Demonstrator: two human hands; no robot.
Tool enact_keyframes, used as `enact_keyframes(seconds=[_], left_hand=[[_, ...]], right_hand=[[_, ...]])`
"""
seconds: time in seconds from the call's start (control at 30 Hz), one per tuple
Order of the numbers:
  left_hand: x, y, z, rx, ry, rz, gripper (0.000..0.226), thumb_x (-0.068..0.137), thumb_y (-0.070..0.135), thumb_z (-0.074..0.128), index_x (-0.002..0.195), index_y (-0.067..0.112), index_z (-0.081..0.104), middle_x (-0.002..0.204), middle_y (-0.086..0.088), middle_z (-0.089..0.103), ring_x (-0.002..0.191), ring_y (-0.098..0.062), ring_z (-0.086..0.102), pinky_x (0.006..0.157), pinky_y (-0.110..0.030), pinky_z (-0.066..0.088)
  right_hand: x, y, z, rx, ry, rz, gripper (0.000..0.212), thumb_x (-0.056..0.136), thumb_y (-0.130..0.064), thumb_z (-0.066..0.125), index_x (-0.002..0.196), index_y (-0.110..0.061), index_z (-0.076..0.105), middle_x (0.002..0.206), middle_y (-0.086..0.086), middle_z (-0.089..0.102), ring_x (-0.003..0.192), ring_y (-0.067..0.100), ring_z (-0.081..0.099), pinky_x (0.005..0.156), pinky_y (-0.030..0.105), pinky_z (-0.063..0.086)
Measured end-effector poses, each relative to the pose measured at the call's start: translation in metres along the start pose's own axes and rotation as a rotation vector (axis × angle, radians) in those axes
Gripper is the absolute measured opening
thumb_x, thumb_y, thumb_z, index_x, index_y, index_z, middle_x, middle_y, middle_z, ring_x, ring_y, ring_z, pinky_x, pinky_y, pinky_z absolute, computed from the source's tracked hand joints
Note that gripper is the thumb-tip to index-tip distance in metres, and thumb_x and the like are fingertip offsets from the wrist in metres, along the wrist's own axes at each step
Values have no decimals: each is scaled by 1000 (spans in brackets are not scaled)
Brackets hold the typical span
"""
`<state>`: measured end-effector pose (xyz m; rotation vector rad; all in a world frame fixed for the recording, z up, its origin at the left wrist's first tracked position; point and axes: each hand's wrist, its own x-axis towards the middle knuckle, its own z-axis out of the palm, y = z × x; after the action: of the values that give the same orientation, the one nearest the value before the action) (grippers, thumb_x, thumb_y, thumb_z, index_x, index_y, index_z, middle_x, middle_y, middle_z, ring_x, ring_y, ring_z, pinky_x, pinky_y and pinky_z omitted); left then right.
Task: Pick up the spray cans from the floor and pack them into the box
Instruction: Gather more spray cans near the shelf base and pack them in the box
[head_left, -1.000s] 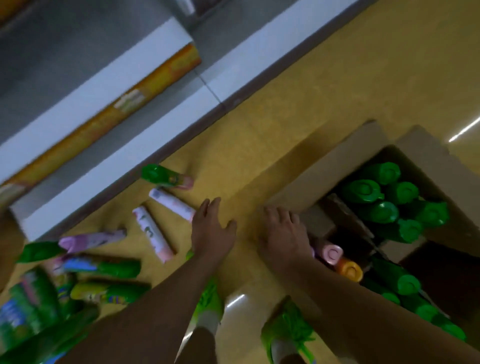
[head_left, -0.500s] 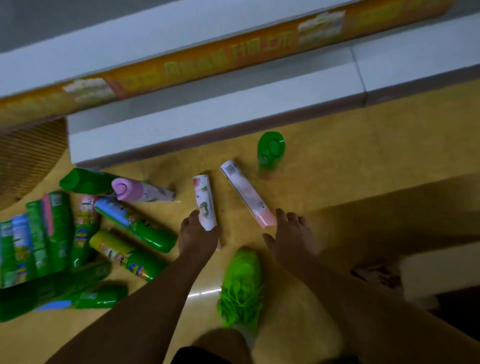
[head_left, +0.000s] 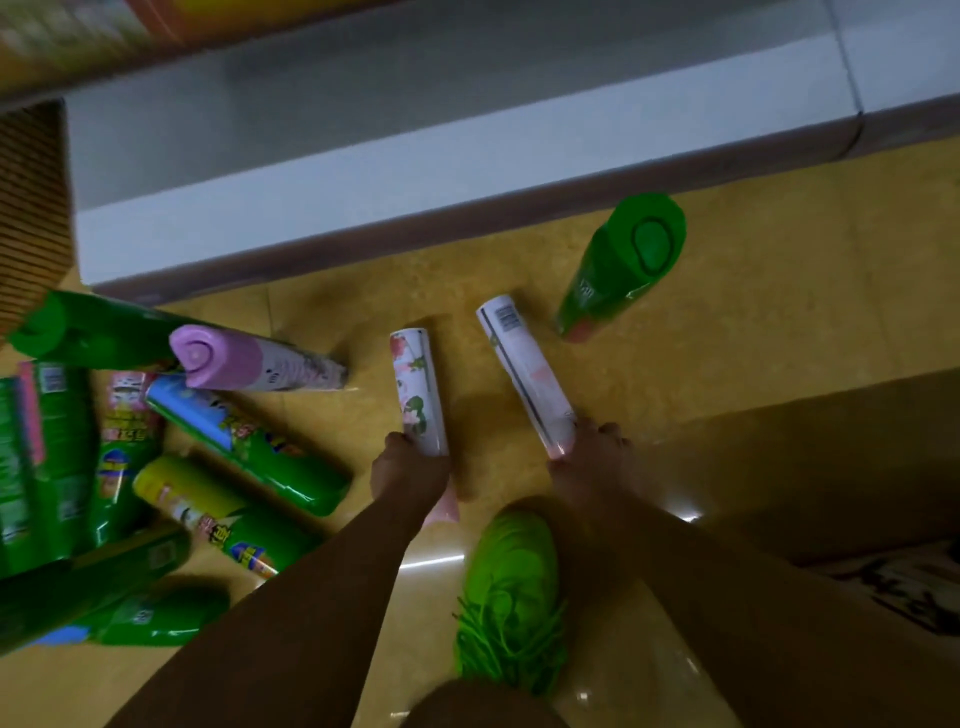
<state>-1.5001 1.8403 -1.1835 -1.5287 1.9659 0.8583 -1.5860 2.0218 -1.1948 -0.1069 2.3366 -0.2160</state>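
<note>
Yellow polished floor runs up to a pale shelf base (head_left: 363, 171) at the back. Two bare arms reach down from the viewer. Left hand (head_left: 408, 470) is closed around the near end of a white floral can (head_left: 420, 392); right hand (head_left: 592, 457) is closed around the near end of a white barcoded can (head_left: 524, 371). Both cans are slim, pale cylinders lying flat, side by side but apart. This looks like the pick-up step. Next, both must be lifted and carried right, where a dim brown box flap (head_left: 810, 457) shows; its inside is out of view. More cans wait: a green-capped can (head_left: 618, 265) stands tilted nearby, and a heap of green cans (head_left: 156, 483) lies at left. A green shoe (head_left: 511, 597) sits between the arms.
</note>
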Motion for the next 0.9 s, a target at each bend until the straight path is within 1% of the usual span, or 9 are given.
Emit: enact_keyframes(seconds=[0.13, 0.2, 0.3, 0.4, 0.47, 0.53, 0.7, 0.8, 0.9], left_hand=[[-25, 8, -27, -48, -23, 0, 67, 67, 50, 75, 120, 11, 58, 109, -11, 68, 97, -33, 66, 85, -43, 57], [-46, 13, -44, -83, -31, 10, 62, 68, 53, 71, 112, 10, 63, 97, -11, 71, 84, -30, 69, 76, -41, 59], [-82, 18, -70, -68, -106, 10, 60, 64, 59, 68, 98, 10, 69, 77, -11, 72, 64, -27, 70, 61, -35, 60], [-119, 21, -87, -47, -157, 57, 70, 49, 66, 64, 93, 11, 70, 77, -13, 72, 64, -33, 71, 65, -45, 62], [-148, 29, -97, -46, -178, 78, 77, 47, 66, 63, 98, 9, 70, 83, -15, 72, 71, -33, 71, 66, -43, 61], [-177, 41, -108, -31, -199, 108, 76, 50, 64, 63, 100, 7, 68, 89, -15, 71, 76, -31, 69, 62, -34, 55], [-235, 65, -114, -41, -246, 124, 66, 54, 61, 65, 93, 7, 70, 79, -13, 71, 69, -29, 70, 65, -37, 59], [-266, 84, -113, -1, -266, 160, 54, 67, 56, 66, 90, 7, 71, 74, -11, 71, 67, -26, 70, 59, -29, 53], [-294, 113, -105, 15, -304, 216, 49, 83, 50, 67, 96, 3, 70, 77, -14, 71, 64, -25, 69, 55, -27, 48]], right_hand=[[-27, -3, -15, 75, -31, 21, 48, 87, -36, 66, 123, -7, 54, 119, 14, 60, 108, 28, 58, 86, 32, 45], [-49, -8, -31, 96, -56, 25, 44, 90, -34, 64, 122, -6, 55, 118, 13, 64, 108, 28, 62, 79, 29, 44], [-82, -10, -58, 26, -105, -27, 40, 94, -41, 56, 117, -10, 64, 112, 8, 68, 102, 24, 67, 74, 26, 44], [-118, -7, -86, -9, -118, -56, 40, 94, -48, 50, 115, -21, 70, 109, 5, 69, 97, 23, 67, 72, 26, 47], [-144, -2, -104, -29, -123, -54, 38, 95, -46, 49, 116, -22, 70, 111, 7, 69, 99, 25, 67, 77, 28, 50], [-169, 6, -120, -33, -108, -52, 37, 96, -44, 47, 115, -22, 69, 113, 8, 69, 100, 26, 67, 78, 29, 51], [-215, 30, -160, 74, -77, 40, 37, 96, -40, 54, 113, -10, 68, 111, 11, 69, 102, 29, 67, 77, 32, 51], [-232, 46, -185, 223, -33, 160, 38, 91, -43, 60, 109, -10, 67, 106, 10, 71, 98, 27, 68, 71, 30, 50], [-246, 64, -215, 290, 26, 199, 38, 92, -40, 55, 109, -8, 66, 107, 13, 70, 101, 31, 67, 77, 32, 51]])
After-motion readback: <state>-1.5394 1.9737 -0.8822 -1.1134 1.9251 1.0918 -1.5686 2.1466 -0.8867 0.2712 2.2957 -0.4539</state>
